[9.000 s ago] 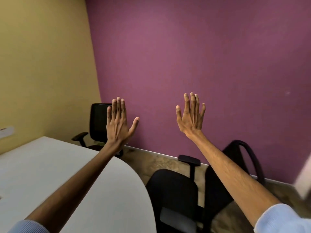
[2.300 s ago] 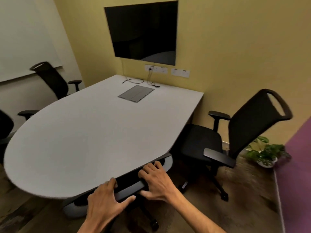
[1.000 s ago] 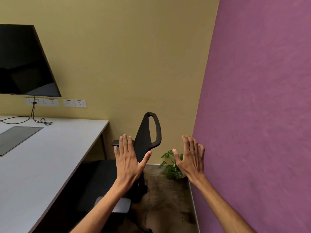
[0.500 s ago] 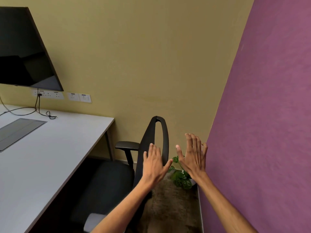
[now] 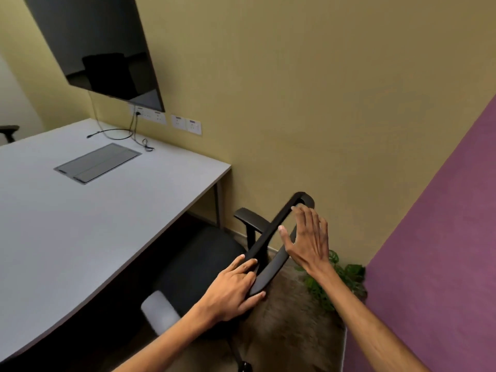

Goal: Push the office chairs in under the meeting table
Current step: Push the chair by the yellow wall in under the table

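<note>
Already part-tucked, the office chair [image 5: 198, 264] sits seat-first under the counter [image 5: 88, 218], left hand [image 5: 233, 288] closed around its backrest frame and right hand [image 5: 308, 240] open beside the top, so an uneven shove could swivel its armrest [image 5: 249, 217] into the wall.

A dark, switched-off screen [image 5: 99, 47] hung on the yellow wall [image 5: 308, 89] at the far left. Just below its lower edge sat a row of white wall sockets [image 5: 171, 120], and a black cable [image 5: 126, 132] ran down from one of them and lay in loose curves beside a grey rectangular cable hatch [image 5: 98, 162]. A purple wall [image 5: 442, 251] rose on the right. In the corner where the two walls met, a green leafy plant [image 5: 341, 275] stood on the brown patterned floor [image 5: 290, 331].
</note>
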A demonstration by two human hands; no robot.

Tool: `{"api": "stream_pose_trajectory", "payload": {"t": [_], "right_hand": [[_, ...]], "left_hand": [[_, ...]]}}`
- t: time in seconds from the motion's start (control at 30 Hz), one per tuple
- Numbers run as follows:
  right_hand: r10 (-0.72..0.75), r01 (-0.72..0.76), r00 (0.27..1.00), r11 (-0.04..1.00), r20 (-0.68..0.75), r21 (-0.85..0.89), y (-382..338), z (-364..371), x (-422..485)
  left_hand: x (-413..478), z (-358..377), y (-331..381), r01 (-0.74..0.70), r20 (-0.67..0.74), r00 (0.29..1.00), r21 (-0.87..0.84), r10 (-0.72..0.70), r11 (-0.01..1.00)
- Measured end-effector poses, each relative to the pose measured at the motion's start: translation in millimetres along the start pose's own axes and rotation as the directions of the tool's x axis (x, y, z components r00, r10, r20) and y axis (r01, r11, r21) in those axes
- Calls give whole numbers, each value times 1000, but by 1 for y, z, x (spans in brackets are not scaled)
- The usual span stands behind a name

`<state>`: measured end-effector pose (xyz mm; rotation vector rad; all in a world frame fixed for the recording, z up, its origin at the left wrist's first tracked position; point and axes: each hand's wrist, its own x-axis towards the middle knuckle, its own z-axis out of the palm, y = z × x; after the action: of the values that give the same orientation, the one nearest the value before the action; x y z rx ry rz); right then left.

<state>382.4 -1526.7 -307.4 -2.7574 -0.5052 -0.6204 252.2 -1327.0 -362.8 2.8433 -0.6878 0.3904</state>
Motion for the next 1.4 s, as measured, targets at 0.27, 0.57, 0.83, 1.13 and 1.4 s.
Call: {"api": "stream_pose_trajectory", "payload": {"t": [0.27, 0.57, 0.83, 1.13, 1.4], "right_hand": [[-241, 246, 969, 950, -49, 193, -60, 33, -15], [-412, 425, 905, 888, -103, 175, -129, 41, -88], [-416, 396, 902, 904, 115, 163, -169, 26, -111], [-496, 494, 836, 867, 234, 69, -157, 29, -78], [-541, 558, 781, 829, 313, 39, -163, 55, -43]], "left_hand": [[-116, -58, -78, -45, 33, 998, -69, 47, 997], [-179, -81, -96, 264, -112, 963, 226, -244, 938], [-217, -82, -106, 234, -222, 961, 325, -166, 916], [-177, -92, -120, 489, 27, 859, 256, -512, 834], [-172, -92, -125, 584, 74, 767, 331, -638, 741]]}}
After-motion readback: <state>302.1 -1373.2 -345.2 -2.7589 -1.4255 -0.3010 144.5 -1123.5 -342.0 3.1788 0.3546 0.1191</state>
